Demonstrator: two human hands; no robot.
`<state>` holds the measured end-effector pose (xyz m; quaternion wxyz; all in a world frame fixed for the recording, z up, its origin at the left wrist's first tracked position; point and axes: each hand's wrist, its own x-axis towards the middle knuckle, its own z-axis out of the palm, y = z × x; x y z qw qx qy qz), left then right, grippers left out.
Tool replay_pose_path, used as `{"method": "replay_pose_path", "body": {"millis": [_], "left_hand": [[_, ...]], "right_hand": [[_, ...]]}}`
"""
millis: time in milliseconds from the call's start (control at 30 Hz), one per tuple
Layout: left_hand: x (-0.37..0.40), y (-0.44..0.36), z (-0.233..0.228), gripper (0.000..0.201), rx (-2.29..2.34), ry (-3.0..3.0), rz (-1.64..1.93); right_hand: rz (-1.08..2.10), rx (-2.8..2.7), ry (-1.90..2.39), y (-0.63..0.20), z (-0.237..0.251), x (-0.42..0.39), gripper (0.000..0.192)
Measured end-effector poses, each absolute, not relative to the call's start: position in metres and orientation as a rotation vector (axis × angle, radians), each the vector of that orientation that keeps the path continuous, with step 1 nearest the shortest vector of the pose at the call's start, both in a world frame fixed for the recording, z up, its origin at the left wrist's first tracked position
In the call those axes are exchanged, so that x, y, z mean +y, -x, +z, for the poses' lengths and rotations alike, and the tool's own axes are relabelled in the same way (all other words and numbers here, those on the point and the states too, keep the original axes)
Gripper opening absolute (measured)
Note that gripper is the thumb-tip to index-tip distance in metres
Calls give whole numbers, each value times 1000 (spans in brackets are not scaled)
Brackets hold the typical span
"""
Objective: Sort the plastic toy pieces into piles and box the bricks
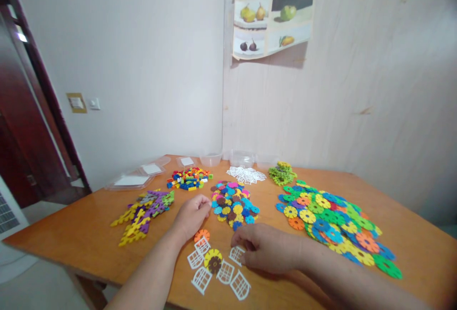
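My left hand (192,215) reaches to the left edge of a pile of small coloured discs (233,204), its fingertips curled at the pile; whether it pinches a disc is hidden. My right hand (266,252) rests on the table with its fingers on a white lattice piece (236,255). Between my hands lies a small assembly: a yellow and brown disc (213,261), an orange disc (201,235) and several white lattice pieces (202,279) fanned around them.
A wooden table (82,234) carries a big spread of large coloured discs (332,224), a yellow-purple piece pile (143,212), small bricks (189,178), white lattice pieces (246,174), green pieces (282,173) and clear tubs and lids (137,176) by the wall.
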<state>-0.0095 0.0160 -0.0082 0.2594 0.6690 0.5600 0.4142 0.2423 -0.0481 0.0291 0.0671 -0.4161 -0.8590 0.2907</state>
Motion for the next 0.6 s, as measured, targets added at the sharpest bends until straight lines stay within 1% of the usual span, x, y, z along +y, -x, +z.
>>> {"method": "replay_pose_path", "body": {"millis": [133, 267, 433, 600], "left_hand": [[17, 11, -10, 30, 1521, -1830, 1113], [19, 12, -13, 30, 1515, -1828, 1122], [19, 12, -14, 31, 1511, -1827, 1103], [19, 12, -13, 30, 1514, -1822, 1102]], "right_hand": [[940, -2575, 1358, -240, 27, -42, 32], [958, -2529, 1409, -240, 21, -40, 31], [941, -2515, 1391, -242, 16, -36, 41], [908, -2576, 1420, -243, 24, -36, 31]]}}
